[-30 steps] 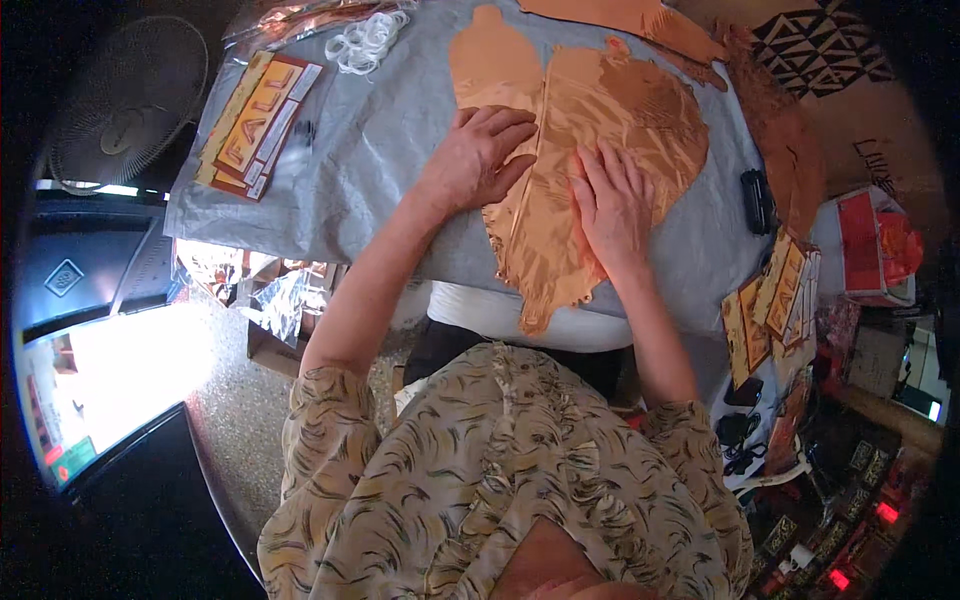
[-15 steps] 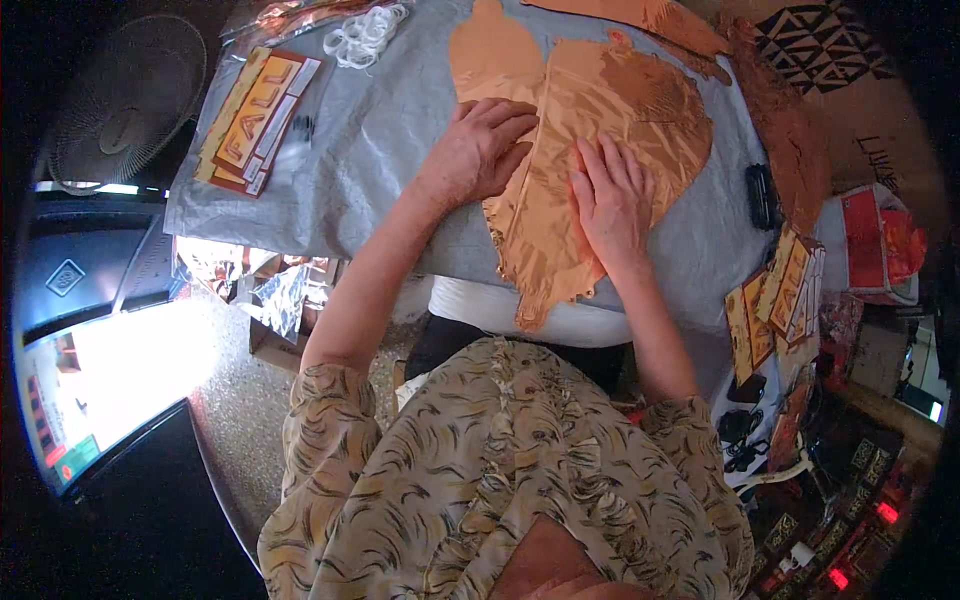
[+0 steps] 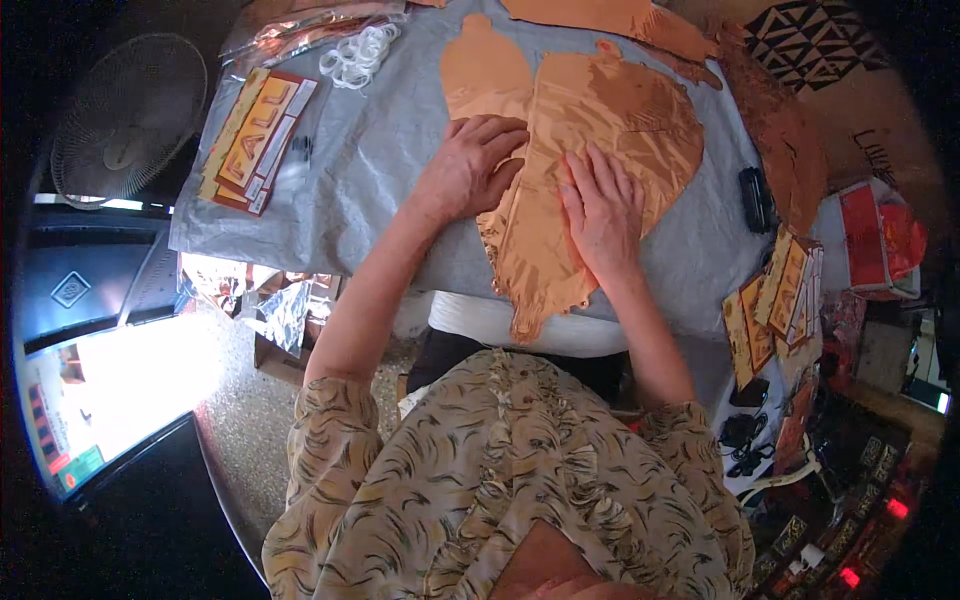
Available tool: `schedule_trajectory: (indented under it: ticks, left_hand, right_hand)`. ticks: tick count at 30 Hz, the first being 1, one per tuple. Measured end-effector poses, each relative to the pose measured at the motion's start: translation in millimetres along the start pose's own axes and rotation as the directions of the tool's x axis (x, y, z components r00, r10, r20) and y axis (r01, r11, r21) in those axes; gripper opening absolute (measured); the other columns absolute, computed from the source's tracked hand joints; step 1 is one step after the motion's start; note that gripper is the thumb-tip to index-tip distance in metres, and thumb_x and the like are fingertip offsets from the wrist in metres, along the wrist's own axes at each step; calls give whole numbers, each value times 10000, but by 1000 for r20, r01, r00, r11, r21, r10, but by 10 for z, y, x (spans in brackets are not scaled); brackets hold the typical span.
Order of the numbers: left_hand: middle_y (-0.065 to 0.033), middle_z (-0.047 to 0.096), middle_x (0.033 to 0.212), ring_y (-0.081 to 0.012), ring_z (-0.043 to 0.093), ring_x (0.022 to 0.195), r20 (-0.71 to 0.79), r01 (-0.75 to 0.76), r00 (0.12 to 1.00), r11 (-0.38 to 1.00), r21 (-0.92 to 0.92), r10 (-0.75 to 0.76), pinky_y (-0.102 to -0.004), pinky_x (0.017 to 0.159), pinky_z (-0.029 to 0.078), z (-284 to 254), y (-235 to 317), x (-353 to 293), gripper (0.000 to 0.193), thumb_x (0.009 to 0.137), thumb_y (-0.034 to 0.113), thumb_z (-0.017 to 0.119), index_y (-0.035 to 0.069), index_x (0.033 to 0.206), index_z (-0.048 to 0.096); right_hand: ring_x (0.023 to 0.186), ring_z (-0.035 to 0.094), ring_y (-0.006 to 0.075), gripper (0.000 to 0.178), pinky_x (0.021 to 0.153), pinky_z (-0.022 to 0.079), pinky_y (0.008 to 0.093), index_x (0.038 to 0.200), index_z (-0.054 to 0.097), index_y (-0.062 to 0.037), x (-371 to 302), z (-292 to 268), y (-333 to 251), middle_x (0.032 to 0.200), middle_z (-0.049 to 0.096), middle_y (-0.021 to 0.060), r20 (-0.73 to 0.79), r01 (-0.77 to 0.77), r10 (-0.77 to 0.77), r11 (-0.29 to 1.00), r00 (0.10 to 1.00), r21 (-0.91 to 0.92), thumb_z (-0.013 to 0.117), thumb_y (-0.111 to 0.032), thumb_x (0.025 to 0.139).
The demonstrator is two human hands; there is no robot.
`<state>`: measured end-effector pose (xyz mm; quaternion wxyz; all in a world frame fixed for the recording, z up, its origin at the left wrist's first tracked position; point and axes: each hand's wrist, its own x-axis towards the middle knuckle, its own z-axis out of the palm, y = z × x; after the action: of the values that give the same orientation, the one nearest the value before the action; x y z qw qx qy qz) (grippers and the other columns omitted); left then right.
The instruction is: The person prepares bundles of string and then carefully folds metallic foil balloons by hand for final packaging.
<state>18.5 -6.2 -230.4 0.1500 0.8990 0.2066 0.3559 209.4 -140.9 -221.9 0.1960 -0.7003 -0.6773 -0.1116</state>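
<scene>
A flat orange foil balloon [image 3: 660, 150] with a shiny, wrinkled surface lies across the table, its narrow end hanging over the near edge. Its left part narrows to a rounded tab at the far end, and a straight edge runs along the middle. My left hand [image 3: 470, 168] is at that edge, fingers curled and thumb bent in against the foil; the exact grip is partly hidden. Flat on the foil to the right lies my right hand [image 3: 605, 215], its fingers stretched out.
Grey cloth [image 3: 370, 170] covers the table. Printed packets [image 3: 255, 140] and a bundle of white rings [image 3: 360, 55] lie at left; more packets [image 3: 770, 310] and a black object [image 3: 757, 200] at right. Other orange foil [image 3: 620, 20] lies at the far edge. A fan [image 3: 125, 120] stands left.
The whole view has shifted slightly. Both hands keep nearly the same places on the foil balloon, with only slight movement of the fingers.
</scene>
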Motion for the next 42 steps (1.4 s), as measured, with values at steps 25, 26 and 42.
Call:
schedule_trajectory:
  ticks: [25, 26, 42]
  left_hand:
    - [-240, 631, 1098, -411, 609, 998, -288, 461, 869, 869, 178, -402, -470, 850, 503, -234, 101, -244, 306, 825, 119, 745, -55, 1044, 622]
    - [-255, 597, 1052, -426, 581, 982, -322, 507, 839, 846, 167, -439, -479, 867, 486, -214, 148, -251, 358, 808, 158, 777, -72, 1009, 590]
    - [-171, 703, 1068, -222, 700, 881, -199, 526, 527, 501, -687, -826, -329, 738, 556, 98, 364, 171, 488, 813, 130, 798, -20, 1204, 547]
  right_hand:
    - [1270, 505, 285, 385, 1032, 369, 461, 1288, 615, -108, -31, 4, 5, 1393, 561, 101, -69, -15, 22, 994, 997, 109, 627, -244, 928]
    - [1273, 503, 288, 385, 1041, 365, 465, 1286, 618, -108, -40, 15, 15, 1395, 563, 102, -73, -21, 27, 996, 997, 86, 632, -249, 928]
    - [1293, 488, 300, 390, 1057, 351, 472, 1295, 621, -93, -25, -11, 8, 1399, 563, 108, -44, -32, 37, 995, 998, 99, 631, -263, 944]
